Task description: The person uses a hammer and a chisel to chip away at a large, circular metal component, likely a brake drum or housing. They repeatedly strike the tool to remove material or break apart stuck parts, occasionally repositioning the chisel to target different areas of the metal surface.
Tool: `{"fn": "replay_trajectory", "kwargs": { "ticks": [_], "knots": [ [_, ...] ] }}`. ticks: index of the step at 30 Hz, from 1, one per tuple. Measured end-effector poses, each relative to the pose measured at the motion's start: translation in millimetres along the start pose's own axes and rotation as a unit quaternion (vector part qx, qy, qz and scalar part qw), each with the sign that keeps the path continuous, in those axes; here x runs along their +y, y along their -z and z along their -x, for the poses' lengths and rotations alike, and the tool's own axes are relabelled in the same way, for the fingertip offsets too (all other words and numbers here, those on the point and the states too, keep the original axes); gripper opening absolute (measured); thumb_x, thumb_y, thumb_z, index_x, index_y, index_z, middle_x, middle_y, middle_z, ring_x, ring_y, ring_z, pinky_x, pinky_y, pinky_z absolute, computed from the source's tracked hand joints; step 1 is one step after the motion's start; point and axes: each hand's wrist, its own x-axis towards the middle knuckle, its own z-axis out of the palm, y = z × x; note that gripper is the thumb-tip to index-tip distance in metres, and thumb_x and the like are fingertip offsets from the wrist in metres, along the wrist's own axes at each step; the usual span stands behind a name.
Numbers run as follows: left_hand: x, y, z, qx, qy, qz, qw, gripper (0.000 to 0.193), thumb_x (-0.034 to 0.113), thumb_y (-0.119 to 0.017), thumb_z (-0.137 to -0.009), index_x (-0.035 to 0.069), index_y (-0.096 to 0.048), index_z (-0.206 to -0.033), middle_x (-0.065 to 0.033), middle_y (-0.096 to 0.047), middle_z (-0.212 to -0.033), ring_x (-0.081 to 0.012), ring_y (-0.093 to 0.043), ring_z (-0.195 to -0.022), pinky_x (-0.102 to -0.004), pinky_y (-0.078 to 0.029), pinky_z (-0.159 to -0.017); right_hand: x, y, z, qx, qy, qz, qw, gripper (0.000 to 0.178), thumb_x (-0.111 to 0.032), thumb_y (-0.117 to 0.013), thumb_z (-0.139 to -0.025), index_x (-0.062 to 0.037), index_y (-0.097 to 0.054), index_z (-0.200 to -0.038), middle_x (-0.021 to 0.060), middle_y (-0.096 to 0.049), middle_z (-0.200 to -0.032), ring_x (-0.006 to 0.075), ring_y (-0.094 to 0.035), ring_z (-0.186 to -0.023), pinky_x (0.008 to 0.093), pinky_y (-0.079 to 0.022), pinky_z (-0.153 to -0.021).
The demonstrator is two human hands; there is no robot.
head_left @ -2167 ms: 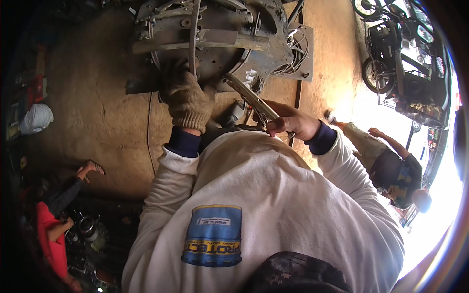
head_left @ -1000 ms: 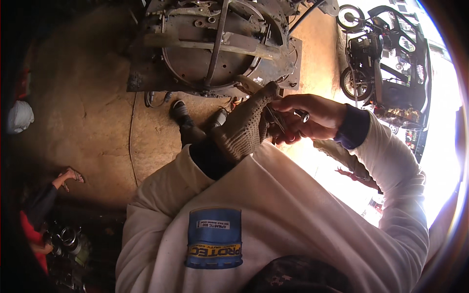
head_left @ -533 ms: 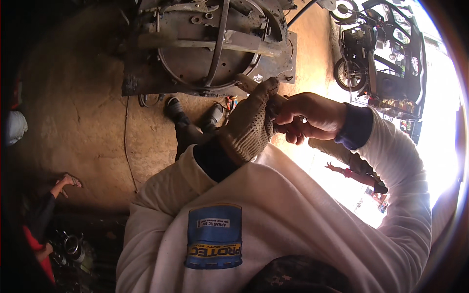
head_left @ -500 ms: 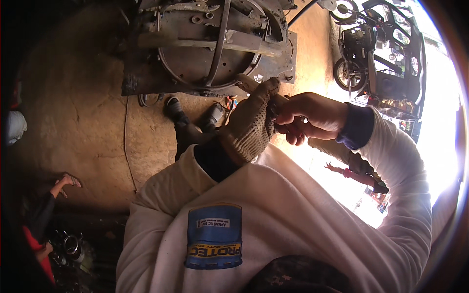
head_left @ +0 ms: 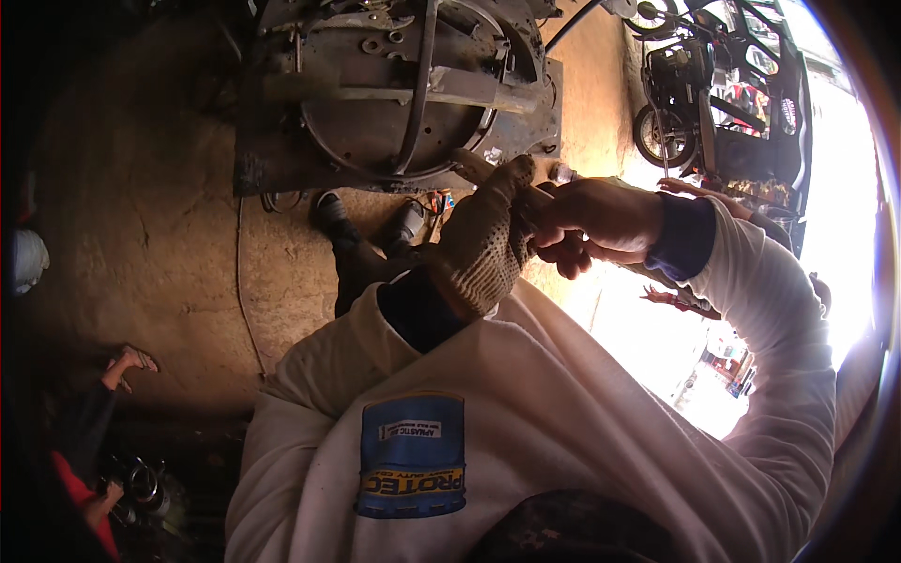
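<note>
My left hand [head_left: 483,239], in a knitted, dotted work glove, is closed round a dull grey-brown bar with a curved tip [head_left: 472,166]. Just right of the glove, my bare right hand [head_left: 601,220] has its fingers curled round the bar's other end. The grip hides much of the bar, so I cannot tell its exact kind. Beyond the curved tip lies a large metal ring [head_left: 324,141] with a curved crossbar [head_left: 419,94], resting on a dark steel plate [head_left: 267,169].
Two washers [head_left: 372,45] and a straight flat bar [head_left: 375,95] lie on the plate. A cable [head_left: 241,272] runs across the floor. Parked motorcycles [head_left: 680,103] stand at upper right. One person's feet [head_left: 131,361] show at left; another person's arm [head_left: 704,192] reaches in at right.
Both hands keep their grip, with only a slight shift. The view has moved a little. At right, another person's arm has come into sight near the motorcycle.
</note>
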Motion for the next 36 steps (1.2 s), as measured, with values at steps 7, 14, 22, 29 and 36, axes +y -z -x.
{"fn": "replay_trajectory", "kwargs": {
  "ticks": [7, 14, 22, 29, 36],
  "knots": [
    [-0.1, 24.1, -9.0, -0.073, 0.027, 0.041, 0.996, 0.041, 0.036, -0.039, -0.105, 0.001, -0.06, -0.106, -0.0106, -0.065, -0.082, -0.0209, -0.063, -0.073, -0.0347, -0.054, -0.069, -12.4, -1.1, -0.8, 0.022, -0.006, 0.028, 0.999, 0.023, -0.024, -0.063, -0.088, -0.0014, -0.065, -0.093, 0.0079, -0.065, -0.079, 0.0146, -0.063, -0.061, 0.0257, -0.046, -0.05],
    [25.4, 5.4, 16.2, 0.004, 0.117, -0.188, 0.975, 0.028, 0.029, -0.042, -0.105, 0.006, -0.055, -0.115, -0.0079, -0.061, -0.107, -0.0184, -0.061, -0.097, -0.0308, -0.052, -0.086, -6.9, 1.9, 12.9, 0.079, 0.083, 0.088, 0.99, 0.069, -0.067, -0.036, -0.096, -0.0074, -0.061, -0.122, 0.0064, -0.068, -0.107, 0.0166, -0.065, -0.084, 0.0311, -0.05, -0.075],
    [97.1, 6.5, 86.1, 0.187, -0.097, -0.624, 0.753, 0.034, 0.023, -0.058, -0.098, 0.0, -0.058, -0.123, -0.0077, -0.064, -0.11, -0.0154, -0.062, -0.097, -0.0312, -0.052, -0.088, 111.5, 13.8, -16.2, 0.091, 0.338, -0.184, 0.919, 0.067, -0.057, -0.035, -0.102, -0.0015, -0.048, -0.137, 0.0087, -0.062, -0.122, 0.0172, -0.059, -0.101, 0.0311, -0.045, -0.088],
    [130.9, 9.1, 94.8, 0.287, -0.292, -0.658, 0.632, 0.028, 0.02, -0.059, -0.098, 0.003, -0.062, -0.12, -0.0061, -0.063, -0.108, -0.0155, -0.064, -0.095, -0.0289, -0.056, -0.081, 179.8, -3.6, -64.8, 0.18, 0.354, -0.102, 0.912, 0.053, -0.046, -0.049, -0.102, -0.0014, -0.055, -0.129, 0.0095, -0.067, -0.106, 0.0154, -0.061, -0.091, 0.03, -0.049, -0.08],
    [249.8, 8.1, 28.2, 0.209, -0.266, -0.937, 0.085, 0.033, 0.01, -0.06, -0.09, 0.011, -0.061, -0.123, -0.0138, -0.066, -0.117, -0.0343, -0.065, -0.104, -0.0413, -0.054, -0.09, 196.7, -9.0, -99.6, 0.242, 0.351, 0.044, 0.904, 0.044, -0.034, -0.057, -0.099, -0.0003, -0.056, -0.126, 0.0164, -0.068, -0.105, 0.0225, -0.066, -0.099, 0.034, -0.051, -0.085]
  ]
}}
